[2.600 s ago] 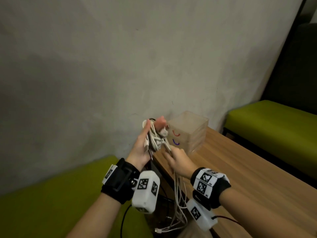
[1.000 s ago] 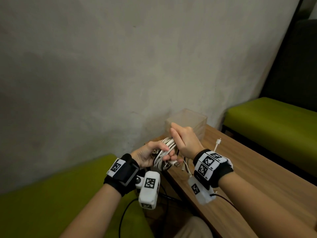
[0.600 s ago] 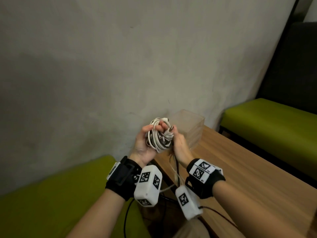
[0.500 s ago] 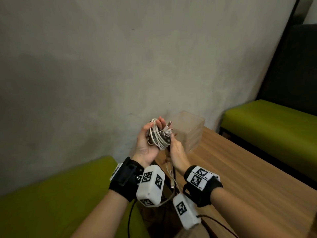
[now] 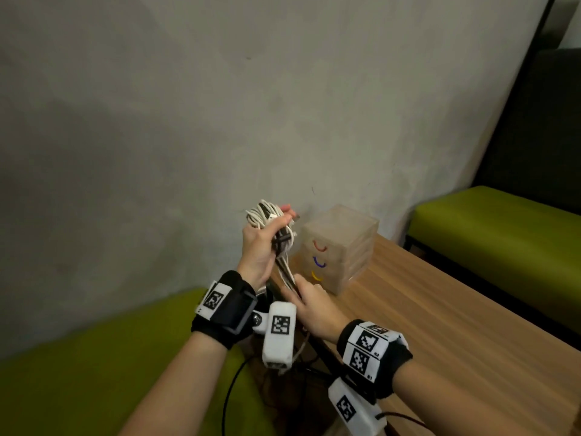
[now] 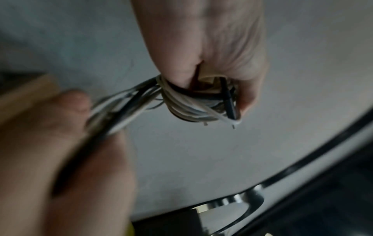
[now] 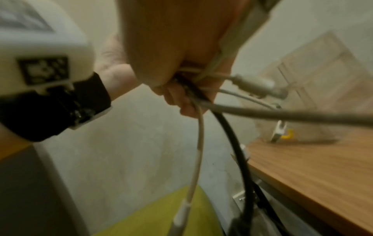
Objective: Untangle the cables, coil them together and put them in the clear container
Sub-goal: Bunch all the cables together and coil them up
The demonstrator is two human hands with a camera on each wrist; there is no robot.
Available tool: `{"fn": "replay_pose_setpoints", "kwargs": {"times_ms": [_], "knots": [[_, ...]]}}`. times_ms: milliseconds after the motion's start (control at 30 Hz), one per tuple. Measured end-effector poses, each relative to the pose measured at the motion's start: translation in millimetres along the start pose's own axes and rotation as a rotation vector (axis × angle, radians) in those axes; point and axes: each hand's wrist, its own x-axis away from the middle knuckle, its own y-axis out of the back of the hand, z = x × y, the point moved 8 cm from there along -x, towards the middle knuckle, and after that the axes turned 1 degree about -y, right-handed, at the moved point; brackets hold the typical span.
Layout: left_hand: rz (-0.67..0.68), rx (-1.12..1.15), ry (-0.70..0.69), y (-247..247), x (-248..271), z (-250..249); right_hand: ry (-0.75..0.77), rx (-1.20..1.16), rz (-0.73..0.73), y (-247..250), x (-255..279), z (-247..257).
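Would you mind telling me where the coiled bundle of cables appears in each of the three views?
Head: the cable bundle sits centre, raised in the left hand, left of the clear container.
Left wrist: the cable bundle is centre-right, below the left hand.
Right wrist: the coil itself is not in view; only trailing ends show.
Shared landmark: the wooden table, at and.
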Motion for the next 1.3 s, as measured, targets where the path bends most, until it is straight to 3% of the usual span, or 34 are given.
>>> {"fn": "replay_pose_setpoints", "kwargs": {"times_ms": [200,267,333,433,533,600,767,867,1000,1167,1300], "knots": [[0.156,-0.939,-0.331,-1,2,-3,0.169,0.436,-0.015,15,6,21],[0.261,-1.270,-0.305,-4,5,14,0.287,0.619,-0.080,32,5,30],[0.330,-1.359,-0.164,1,4,26,0.413,0.742,-0.120,46,7,40],[0.515,-1.186,0.065,-3,11,40,0.516,0.781,-0.170,61,7,44],[0.535,-0.688,0.416,-2,29,58,0.588,0.746,-0.172,70,4,47],[0.571,-0.404,0.546,-7,40,68,0.564,0.679,-0.192,80,3,48],[0.905,-0.229,0.606,-33,67,72,0.487,0.423,-0.209,89,6,44],[0.944,-0.167,0.642,-35,71,75,0.388,0.130,-0.188,86,2,33],[0.996,-0.019,0.713,-38,81,76,0.250,-0.060,-0.090,71,-4,23],[0.905,0.074,0.681,-30,75,74,0.176,-0.285,0.037,62,2,15],[0.717,0.193,0.740,-11,66,81,0.116,-0.478,0.257,51,7,14]]}}
